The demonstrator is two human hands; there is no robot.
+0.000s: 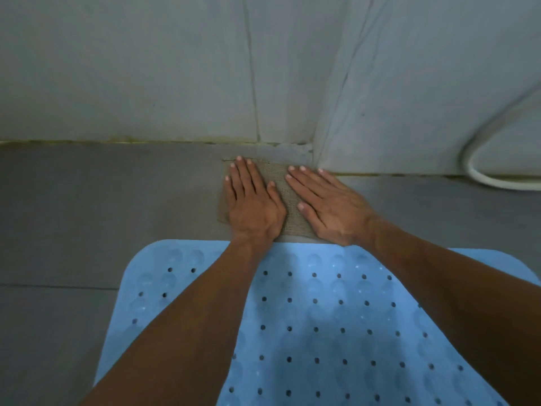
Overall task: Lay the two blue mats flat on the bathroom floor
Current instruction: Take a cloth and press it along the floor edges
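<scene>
Here, left hand [253, 205] and right hand [328, 208] flat, open-palmed, half hiding brown cloth [282, 186]; blue mat [316, 317] cut off below

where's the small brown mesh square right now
In the head view the brown mesh square lies flat on the grey floor near the wall corner, just beyond the blue mat, under the left hand and right hand.

A pale blue mat [322, 317] of smooth, rubbery plastic, pierced with round holes and moulded with shallow domes, is seen on a matt grey tiled floor [87, 200]. A brownish square of coarse woven mesh [285, 200] is pressed flat under bare hands. The walls [146, 68] are faced in dull grey tile with stained grout; a smooth white plastic hose [483, 177] is seen alongside.
</scene>
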